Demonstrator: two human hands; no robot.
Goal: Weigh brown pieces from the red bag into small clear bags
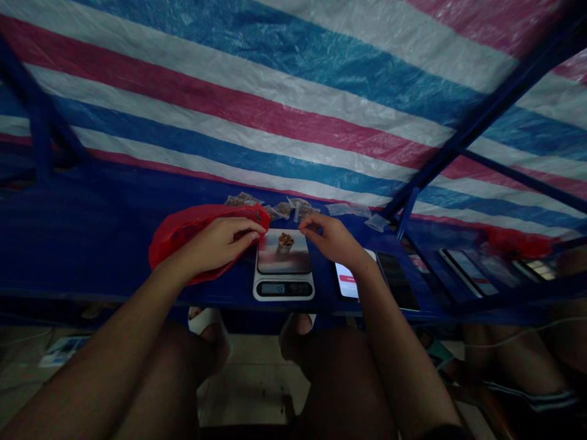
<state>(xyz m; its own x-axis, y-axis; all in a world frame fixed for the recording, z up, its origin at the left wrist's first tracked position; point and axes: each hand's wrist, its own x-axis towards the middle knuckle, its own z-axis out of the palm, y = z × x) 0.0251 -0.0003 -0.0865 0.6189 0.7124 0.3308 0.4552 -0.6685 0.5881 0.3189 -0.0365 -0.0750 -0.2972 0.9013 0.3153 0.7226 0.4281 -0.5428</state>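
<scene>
A white kitchen scale [283, 292] with a lit display stands in front of me. On its dark, shiny plate is a small cup [285, 247] heaped with brown pieces. My left hand [224, 242] reaches across a red plastic bag [172, 235] to the plate's upper left corner, thumb and forefinger drawn close together. At the upper right corner, my right hand [332, 237] hovers with its fingertips pinched. Whatever either pinch may hold is too small to make out. Behind the scale lie several small clear bags [282, 210] with brown contents.
Flat clear bags [338, 209] lie at the back right. A lit phone [347, 282] rests under my right forearm, beside a dark flat device [397, 281]. Blue frame bars [428, 160] and a striped sheet [275, 116] bound the blue table. Another person's legs [518, 360] are at right.
</scene>
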